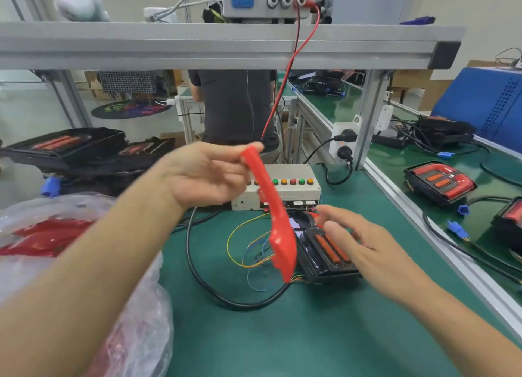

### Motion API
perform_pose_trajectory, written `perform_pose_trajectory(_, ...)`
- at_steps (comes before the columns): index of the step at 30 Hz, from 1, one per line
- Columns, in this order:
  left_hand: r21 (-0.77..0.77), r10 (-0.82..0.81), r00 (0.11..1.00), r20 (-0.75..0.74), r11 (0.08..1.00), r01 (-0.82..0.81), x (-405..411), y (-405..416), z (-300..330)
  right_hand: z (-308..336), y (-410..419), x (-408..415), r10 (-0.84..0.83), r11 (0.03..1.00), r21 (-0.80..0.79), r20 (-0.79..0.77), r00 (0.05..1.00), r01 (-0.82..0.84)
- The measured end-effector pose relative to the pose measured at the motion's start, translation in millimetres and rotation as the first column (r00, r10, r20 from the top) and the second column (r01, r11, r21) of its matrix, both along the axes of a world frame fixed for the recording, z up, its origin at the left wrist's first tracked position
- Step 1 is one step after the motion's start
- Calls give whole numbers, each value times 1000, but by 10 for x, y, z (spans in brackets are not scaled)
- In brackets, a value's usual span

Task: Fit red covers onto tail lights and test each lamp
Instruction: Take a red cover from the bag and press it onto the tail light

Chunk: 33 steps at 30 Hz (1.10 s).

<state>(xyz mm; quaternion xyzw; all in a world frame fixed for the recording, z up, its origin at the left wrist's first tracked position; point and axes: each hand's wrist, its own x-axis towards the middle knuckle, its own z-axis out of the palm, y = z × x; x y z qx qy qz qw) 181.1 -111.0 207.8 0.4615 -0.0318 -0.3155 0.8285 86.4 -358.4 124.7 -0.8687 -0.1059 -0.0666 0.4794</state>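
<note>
Two hands work over your green bench [324,334]. A clear bag [135,320] of red parts sits at your left, just beside a stack of black trays [84,150]. Behind the hands stands a grey switch box [285,190] with coloured buttons. Your right hand [364,246], fingers loose and straight, rests on the black tail light [324,252] lying on the bench. Your left hand [209,173] pinches the top end of the red cover [271,213], which hangs in the air just left of the lamp

Head-worn view, forward and down
</note>
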Motion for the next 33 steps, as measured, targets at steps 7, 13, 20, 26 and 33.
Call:
perform_pose_trajectory(7,-203,2,968,-251,978,-54,224,-685,-469,-55,-34,-48,198,954,250,-104,975,-167)
perform_pose_trajectory(13,-271,148,959,-240,939,-213,286,-860,-659,-129,-215,35,-411,910,43,-36,911,412)
perform_pose_trajectory(20,-41,354,767,536,918,-395,-274,-1107,-795,108,-45,209,21,707,624,-487,873,331)
perform_pose_trajectory(26,173,92,638,765,924,-340,-627,-1164,-978,42,-116,331,-37,823,466,-527,849,325)
perform_pose_trajectory(33,608,277,894,353,658,-444,109,-959,-1027,-162,-195,117,-216,973,-120,-174,961,197)
